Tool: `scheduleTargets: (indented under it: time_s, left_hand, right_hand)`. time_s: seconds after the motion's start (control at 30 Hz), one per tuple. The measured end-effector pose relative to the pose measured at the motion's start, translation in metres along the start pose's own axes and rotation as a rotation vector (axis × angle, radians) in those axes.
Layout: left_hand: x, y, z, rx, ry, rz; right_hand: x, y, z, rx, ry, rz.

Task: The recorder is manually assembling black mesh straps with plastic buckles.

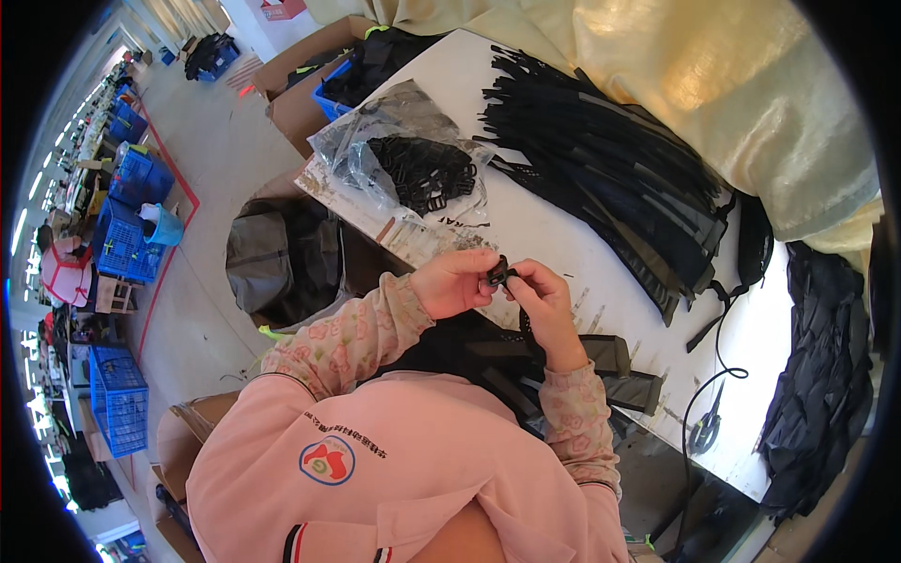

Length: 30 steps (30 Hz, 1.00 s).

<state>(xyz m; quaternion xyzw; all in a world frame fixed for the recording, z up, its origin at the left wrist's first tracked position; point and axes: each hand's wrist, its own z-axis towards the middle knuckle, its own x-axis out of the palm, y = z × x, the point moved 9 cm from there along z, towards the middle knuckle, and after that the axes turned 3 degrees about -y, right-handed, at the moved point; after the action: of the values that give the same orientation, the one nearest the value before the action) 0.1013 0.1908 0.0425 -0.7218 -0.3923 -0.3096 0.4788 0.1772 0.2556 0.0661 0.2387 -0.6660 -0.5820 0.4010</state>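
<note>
A small black plastic buckle [497, 272] is pinched between the thumb and fingers of my left hand [455, 284], over the near edge of the white table. My right hand [544, 302] is closed right beside it, pinching the end of a black strap [526, 326] at the buckle. Whether the strap passes through the buckle is too small to tell. Below my hands, dark fabric pieces with straps [601, 361] lie across my lap and the table edge. Ahead of my left hand, a clear plastic bag [352, 155] lies open with many black buckles [427, 174] spilling out.
Long black strips [601, 169] are heaped across the white table [563, 272]. Scissors [706, 427] and a black cable [690, 413] lie at the right. Dark fabric [817, 375] hangs over the right edge. A box with dark fabric [282, 253] stands left; blue crates [122, 235] line the aisle.
</note>
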Motion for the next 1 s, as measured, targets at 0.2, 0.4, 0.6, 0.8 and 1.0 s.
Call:
scheduleTargets:
  time_s: [0.2,0.4,0.6,0.8,1.0]
  left_hand:
    - [0.002,0.003,0.001,0.008,-0.024,-0.023]
    - [0.0,0.004,0.003,0.029,-0.052,0.012]
    - [-0.007,0.011,0.002,0.004,-0.006,0.02]
    - [-0.002,0.018,0.0,-0.036,0.029,-0.007]
    - [-0.009,0.014,0.0,0.03,-0.078,0.045]
  right_hand:
    - [0.005,0.004,-0.003,0.043,0.027,0.077]
    - [0.007,0.007,-0.006,0.002,0.055,-0.049]
    - [0.011,0.041,-0.01,-0.231,-0.017,-0.374]
    - [0.013,0.051,-0.013,-0.233,-0.121,-0.453]
    - [0.013,0.054,-0.014,-0.313,-0.075,-0.633]
